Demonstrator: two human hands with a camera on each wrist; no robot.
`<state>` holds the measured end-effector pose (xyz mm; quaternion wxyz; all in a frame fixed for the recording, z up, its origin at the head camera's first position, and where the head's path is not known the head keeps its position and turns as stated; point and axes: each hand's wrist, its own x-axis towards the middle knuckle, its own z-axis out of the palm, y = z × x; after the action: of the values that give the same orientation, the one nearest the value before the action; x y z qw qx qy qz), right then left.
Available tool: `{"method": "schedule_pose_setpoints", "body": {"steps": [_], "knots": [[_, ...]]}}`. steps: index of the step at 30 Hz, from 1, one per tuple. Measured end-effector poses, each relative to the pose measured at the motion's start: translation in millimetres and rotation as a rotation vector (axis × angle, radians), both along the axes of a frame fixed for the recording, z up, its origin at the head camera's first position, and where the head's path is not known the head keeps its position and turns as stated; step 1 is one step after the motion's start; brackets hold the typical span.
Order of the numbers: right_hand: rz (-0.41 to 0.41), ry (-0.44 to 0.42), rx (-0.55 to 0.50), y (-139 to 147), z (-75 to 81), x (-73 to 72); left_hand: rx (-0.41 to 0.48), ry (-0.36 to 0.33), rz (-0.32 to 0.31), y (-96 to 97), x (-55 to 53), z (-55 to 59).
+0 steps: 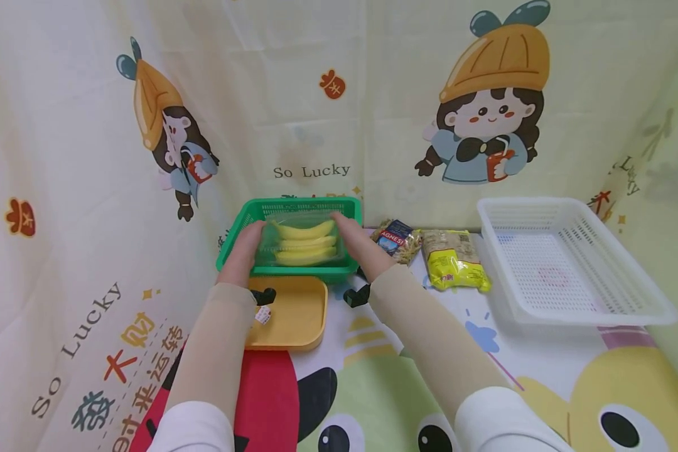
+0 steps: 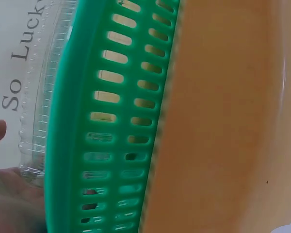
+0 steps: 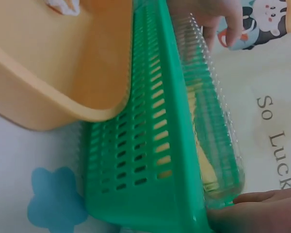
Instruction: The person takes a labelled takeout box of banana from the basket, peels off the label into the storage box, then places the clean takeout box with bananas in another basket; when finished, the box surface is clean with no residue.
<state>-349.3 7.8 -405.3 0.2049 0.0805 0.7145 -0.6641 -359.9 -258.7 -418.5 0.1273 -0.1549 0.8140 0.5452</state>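
Observation:
A clear plastic box of bananas (image 1: 305,242) sits within the rim of a green basket (image 1: 294,271), tilted in the head view. My left hand (image 1: 247,246) grips its left end and my right hand (image 1: 355,238) its right end. Through the slots of the green basket (image 2: 104,77), yellow shows in the left wrist view, where the box's ridged edge (image 2: 43,87) rises above the rim. The right wrist view has my right hand (image 3: 259,213) at the near end of the box (image 3: 218,141), with the left hand (image 3: 211,12) at the far end.
A yellow-orange tray (image 1: 299,314) with a small label lies in front of the green basket. To the right are an AGNESI pasta bag (image 1: 395,240), a yellow packet (image 1: 454,260) and a white perforated basket (image 1: 565,314). A printed cloth wall (image 1: 395,125) stands close behind.

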Motion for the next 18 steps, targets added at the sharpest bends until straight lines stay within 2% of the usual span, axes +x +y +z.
{"method": "schedule_pose_setpoints", "body": {"steps": [2,5,8,12,18], "knots": [[-0.012,-0.017,-0.055,-3,-2.4,-1.0,-0.006,-0.013,-0.017,-1.4,-0.6,-1.9],[-0.031,-0.028,-0.087,-7,-6.2,-1.7,0.009,-0.059,-0.009,-3.1,0.1,-5.0],[-0.034,-0.031,-0.120,-11,-9.7,-1.8,0.040,-0.102,0.040,-4.8,1.7,-7.1],[-0.074,-0.058,-0.168,-16,-13.9,-0.7,0.078,-0.115,0.063,-5.1,3.4,-8.6],[-0.103,-0.063,-0.144,-19,-16.7,5.2,0.080,-0.110,0.014,-1.1,3.1,-8.2]]}}
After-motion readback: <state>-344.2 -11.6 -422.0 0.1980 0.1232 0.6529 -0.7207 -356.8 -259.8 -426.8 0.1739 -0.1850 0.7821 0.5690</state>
